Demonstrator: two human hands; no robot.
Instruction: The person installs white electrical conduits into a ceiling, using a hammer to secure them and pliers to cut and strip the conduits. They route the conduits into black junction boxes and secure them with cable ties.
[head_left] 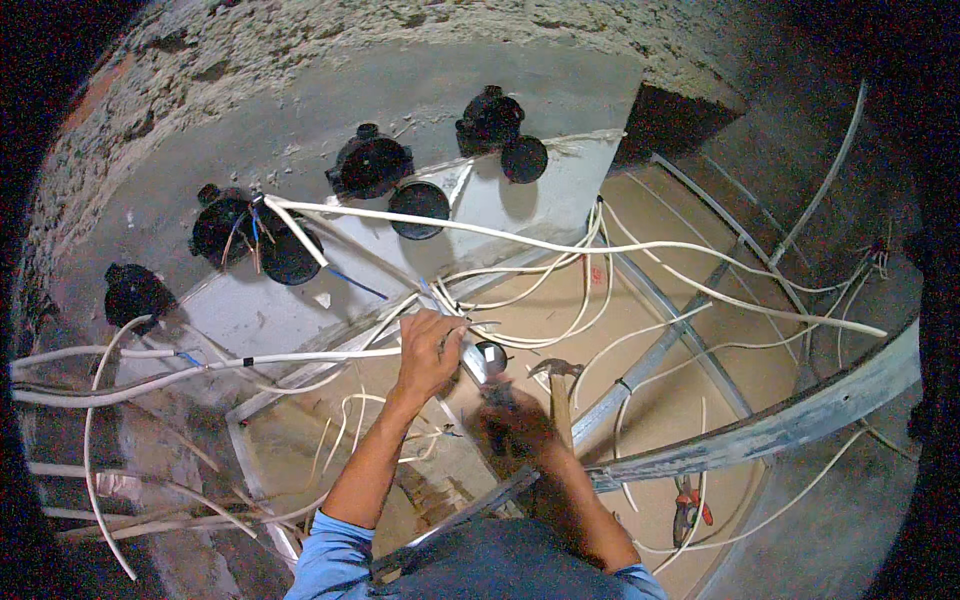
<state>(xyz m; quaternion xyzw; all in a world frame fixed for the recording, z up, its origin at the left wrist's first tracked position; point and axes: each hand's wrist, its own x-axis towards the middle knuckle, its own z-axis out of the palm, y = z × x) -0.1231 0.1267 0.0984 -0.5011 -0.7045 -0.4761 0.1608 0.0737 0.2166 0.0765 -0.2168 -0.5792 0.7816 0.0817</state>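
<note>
Left hand [430,352] grips a metal bar [470,360]; right hand [515,428] clutches a hammer [558,385], white cables [560,245] tangling across, red pliers [690,505] lying nearby

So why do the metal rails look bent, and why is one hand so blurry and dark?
Head view: the fisheye lens bows the straight metal rail toward the rim, and the corners go black. The right hand is motion-blurred and shadowed; the left hand on the white cables is sharp and lit.

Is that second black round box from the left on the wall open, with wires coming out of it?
Open. The black round box has no cover, and thin coloured wires stick out of its front.
</note>
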